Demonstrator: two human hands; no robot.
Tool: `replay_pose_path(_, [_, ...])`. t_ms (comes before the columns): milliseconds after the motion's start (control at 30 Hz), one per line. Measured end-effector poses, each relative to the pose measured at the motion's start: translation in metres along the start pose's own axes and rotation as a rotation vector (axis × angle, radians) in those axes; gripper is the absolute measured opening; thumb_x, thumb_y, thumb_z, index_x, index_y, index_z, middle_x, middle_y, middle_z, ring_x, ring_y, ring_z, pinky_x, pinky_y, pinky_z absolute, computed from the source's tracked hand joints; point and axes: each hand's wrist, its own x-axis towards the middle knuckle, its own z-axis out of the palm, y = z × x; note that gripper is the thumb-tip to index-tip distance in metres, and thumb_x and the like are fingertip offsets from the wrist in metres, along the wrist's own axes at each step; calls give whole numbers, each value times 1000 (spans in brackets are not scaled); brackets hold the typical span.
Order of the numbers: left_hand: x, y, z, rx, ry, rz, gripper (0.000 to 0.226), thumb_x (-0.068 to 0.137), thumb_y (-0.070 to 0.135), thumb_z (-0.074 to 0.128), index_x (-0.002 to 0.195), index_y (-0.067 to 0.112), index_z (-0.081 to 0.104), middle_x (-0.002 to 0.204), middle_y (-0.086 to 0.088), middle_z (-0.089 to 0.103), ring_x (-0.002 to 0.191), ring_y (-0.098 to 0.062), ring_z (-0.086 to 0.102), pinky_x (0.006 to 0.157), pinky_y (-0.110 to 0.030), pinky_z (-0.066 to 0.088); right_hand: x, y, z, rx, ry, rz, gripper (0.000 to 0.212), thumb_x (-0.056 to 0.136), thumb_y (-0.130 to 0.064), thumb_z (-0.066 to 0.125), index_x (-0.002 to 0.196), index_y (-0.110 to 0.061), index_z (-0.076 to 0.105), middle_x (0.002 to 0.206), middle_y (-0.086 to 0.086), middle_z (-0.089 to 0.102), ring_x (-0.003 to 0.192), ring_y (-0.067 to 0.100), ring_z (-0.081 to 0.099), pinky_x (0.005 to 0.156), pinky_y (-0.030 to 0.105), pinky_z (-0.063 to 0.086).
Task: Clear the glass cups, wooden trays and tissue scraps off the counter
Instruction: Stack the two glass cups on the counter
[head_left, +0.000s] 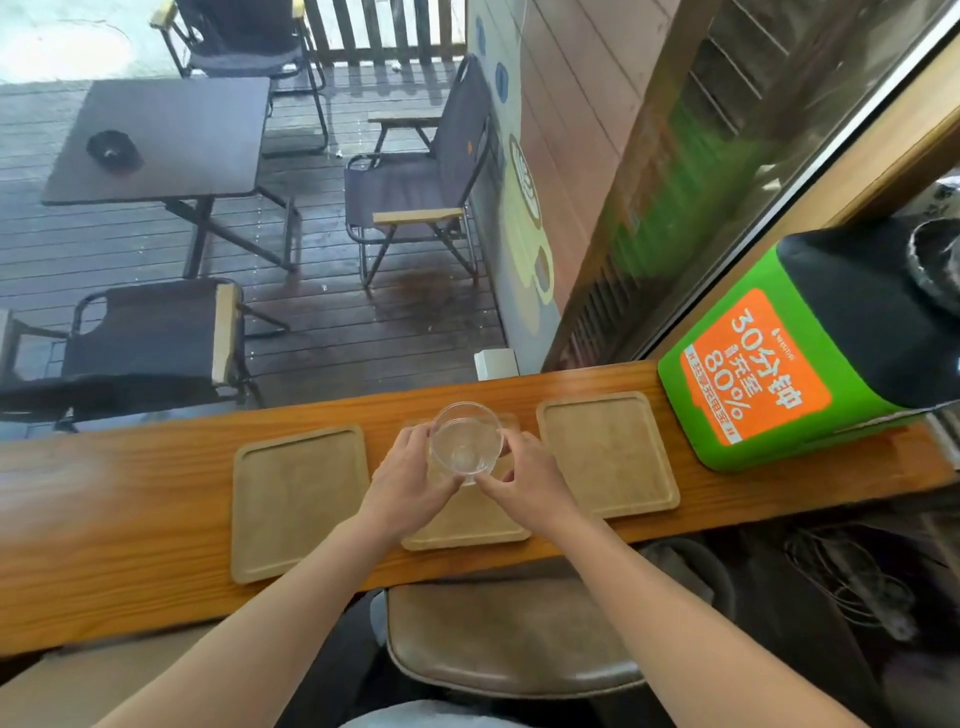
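A clear glass cup (466, 439) is held above the middle wooden tray (470, 525), which my hands partly hide. My left hand (410, 480) grips the cup's left side and my right hand (524, 475) grips its right side. It may be more than one cup stacked; I cannot tell. A second wooden tray (298, 493) lies to the left and a third wooden tray (608, 452) to the right, both bare, all on the long wooden counter (130, 499). No tissue scraps show.
A green and black box with an orange label (810, 353) stands at the counter's right end. A brown padded stool (498, 634) sits just below the counter's front edge. Beyond the window are a dark table (161, 140) and folding chairs (415, 192) on a wet deck.
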Motion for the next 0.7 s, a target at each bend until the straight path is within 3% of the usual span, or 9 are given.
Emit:
replay_pose_path(167, [4,-8,10,7,-28,-76,85,77,58,69,145,34,24,142,6,42,117,-20,54,98,-54,49,5,9,9,-35,-54,0,61,81,-46,71,135,-31,46,113,-7,50,90,9,53,82,33,54])
replay_pose_path(400, [7,-13,11,4,-83,-103,86,70,52,75,142,35,30,135,8,49,114,-16,54,96,-47,52,8,13,9,-33,-112,32,64,82,-41,73,138,-32,43,122,-5,52,109,11,51,89,30,47])
replay_pose_path(567, [13,-19,16,-46,-98,-108,86,69,44,82,140,32,36,134,9,51,119,-12,52,94,-41,53,12,16,17,15,-141,56,69,81,-38,76,140,-32,41,132,-5,53,119,14,51,99,38,48])
replay_pose_path(700, [15,-27,23,-138,-92,-183,75,69,32,85,132,33,45,127,11,56,100,-14,62,86,-30,53,18,29,25,36,-167,122,79,78,-26,78,145,-32,37,134,-4,50,120,13,49,97,31,44])
